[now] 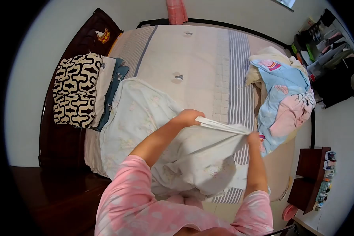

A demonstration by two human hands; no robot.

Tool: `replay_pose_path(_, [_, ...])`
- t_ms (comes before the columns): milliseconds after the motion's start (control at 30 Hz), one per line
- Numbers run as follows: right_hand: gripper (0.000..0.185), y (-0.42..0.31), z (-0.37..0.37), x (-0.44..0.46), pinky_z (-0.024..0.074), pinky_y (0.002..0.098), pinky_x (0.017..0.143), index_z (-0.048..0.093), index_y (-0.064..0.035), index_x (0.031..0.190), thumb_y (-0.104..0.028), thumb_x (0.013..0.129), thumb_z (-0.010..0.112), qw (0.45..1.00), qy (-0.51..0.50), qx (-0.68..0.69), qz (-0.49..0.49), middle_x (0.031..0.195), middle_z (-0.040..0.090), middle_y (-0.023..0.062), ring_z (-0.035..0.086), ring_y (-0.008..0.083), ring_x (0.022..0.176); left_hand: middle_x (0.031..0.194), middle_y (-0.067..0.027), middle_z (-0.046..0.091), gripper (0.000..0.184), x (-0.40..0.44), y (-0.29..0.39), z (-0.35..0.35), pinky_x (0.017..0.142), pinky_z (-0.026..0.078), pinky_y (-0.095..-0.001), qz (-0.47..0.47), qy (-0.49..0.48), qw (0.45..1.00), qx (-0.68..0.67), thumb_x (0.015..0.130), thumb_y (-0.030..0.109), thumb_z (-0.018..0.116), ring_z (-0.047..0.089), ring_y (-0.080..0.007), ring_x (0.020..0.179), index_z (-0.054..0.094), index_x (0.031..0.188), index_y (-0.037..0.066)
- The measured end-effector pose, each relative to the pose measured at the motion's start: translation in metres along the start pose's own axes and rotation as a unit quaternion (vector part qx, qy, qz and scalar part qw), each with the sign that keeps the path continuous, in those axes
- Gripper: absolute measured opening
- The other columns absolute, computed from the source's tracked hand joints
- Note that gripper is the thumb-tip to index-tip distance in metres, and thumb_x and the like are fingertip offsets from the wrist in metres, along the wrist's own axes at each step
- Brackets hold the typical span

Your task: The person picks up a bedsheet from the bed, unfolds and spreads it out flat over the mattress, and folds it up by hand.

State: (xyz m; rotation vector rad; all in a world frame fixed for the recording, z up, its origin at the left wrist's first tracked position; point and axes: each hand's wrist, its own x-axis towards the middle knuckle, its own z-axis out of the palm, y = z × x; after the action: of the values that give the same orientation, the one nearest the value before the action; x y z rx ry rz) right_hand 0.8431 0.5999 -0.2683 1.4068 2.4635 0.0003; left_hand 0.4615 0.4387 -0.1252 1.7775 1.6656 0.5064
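A pale floral bed sheet or cover spreads over the near left part of the bed and hangs over its front edge. My left hand is closed on its edge near the middle of the bed. Farther right, my right hand grips the same edge. Between the two hands the fabric is pulled into a taut, folded strip. Below that strip the cloth falls in loose folds toward my body. The fingertips of both hands are partly hidden.
A striped bed sheet covers the mattress. Pillows, one black-and-cream patterned, are stacked by the dark headboard. Heaped at the foot lie a blue blanket and pink clothing. A wooden cabinet stands at right.
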Motion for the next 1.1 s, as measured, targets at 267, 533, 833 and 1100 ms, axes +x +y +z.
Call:
replay_pose_path(267, [0.024,0.175,-0.102,0.068,0.0453,0.0334,0.043,0.060,-0.0029,0.080,-0.020,0.084,0.044,0.719,0.006,0.602,0.348,0.071,0.059,0.0130,0.060,0.0261,0.056,0.089,-0.0140,0.060,0.020,0.033,-0.099,-0.023,0.077,0.047,-0.0399,-0.248,0.151,0.917,0.273,0.075,0.023,0.057,0.058,-0.0276,0.088,0.064,0.089,0.011])
replay_pose_path(533, [0.024,0.076,-0.077,0.109,0.0441,0.0309,0.048,0.055,-0.0085,0.096,-0.029,0.086,0.048,0.621,-0.079,0.734,0.263,0.074,0.056,0.0042,0.056,0.0178,0.061,0.107,-0.0183,0.057,0.029,0.110,-0.201,-0.046,0.085,0.043,-0.0413,-0.400,0.363,0.841,0.018,0.082,0.018,0.042,0.053,-0.0334,0.102,0.056,0.104,0.006])
replay_pose_path(833, [0.061,0.025,0.015,0.217,0.0357,0.0312,0.093,0.031,-0.0044,0.131,-0.032,0.084,0.056,0.702,0.173,0.661,0.203,0.125,0.045,0.0121,0.045,0.0219,0.112,0.140,-0.0206,0.023,0.084,0.147,-0.227,-0.016,0.106,0.022,-0.0376,-0.253,0.425,0.868,-0.034,0.077,0.022,0.060,0.021,-0.0354,0.129,0.006,0.140,0.011])
replay_pose_path(1100, [0.085,-0.014,0.098,0.183,0.0239,0.0367,0.103,0.017,0.0062,0.135,-0.019,0.071,0.068,0.856,0.176,0.483,0.056,0.136,0.029,0.0239,0.028,0.0326,0.127,0.141,-0.0203,0.020,0.073,0.027,-0.206,0.211,0.098,0.023,-0.0556,-0.268,0.161,0.942,0.118,0.076,0.040,0.060,0.022,-0.0431,0.126,0.025,0.138,0.021])
